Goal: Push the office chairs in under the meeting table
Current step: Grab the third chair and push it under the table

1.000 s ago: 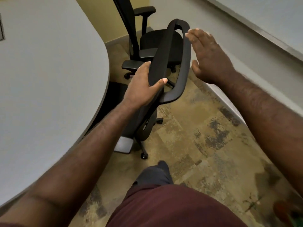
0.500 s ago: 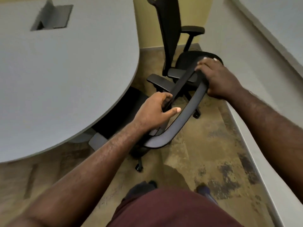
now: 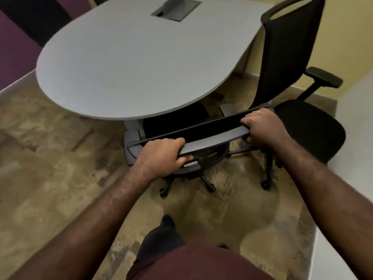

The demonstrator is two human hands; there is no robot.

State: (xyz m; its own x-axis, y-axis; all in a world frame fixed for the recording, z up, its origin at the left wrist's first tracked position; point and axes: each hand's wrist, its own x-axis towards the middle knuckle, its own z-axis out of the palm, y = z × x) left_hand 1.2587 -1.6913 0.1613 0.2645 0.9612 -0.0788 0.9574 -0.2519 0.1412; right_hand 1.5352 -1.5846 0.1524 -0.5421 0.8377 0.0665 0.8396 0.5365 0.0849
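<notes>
A black office chair (image 3: 212,136) stands right in front of me, its seat partly under the rounded end of the grey meeting table (image 3: 129,63). My left hand (image 3: 161,156) grips the left part of the backrest's top rail. My right hand (image 3: 262,128) grips the rail's right end. A second black office chair (image 3: 298,98) stands to the right, out from the table, its seat turned toward the right wall.
A cable hatch (image 3: 175,9) is set into the tabletop at the far end. Purple seating (image 3: 14,43) lies beyond the table on the left. A yellow wall (image 3: 347,41) and a pale wall close the right side. My foot (image 3: 161,233) stands on the mottled carpet.
The view has swung left and I now face the table end square on. The chair has turned so its backrest faces me, and both hands grip the top rail.
</notes>
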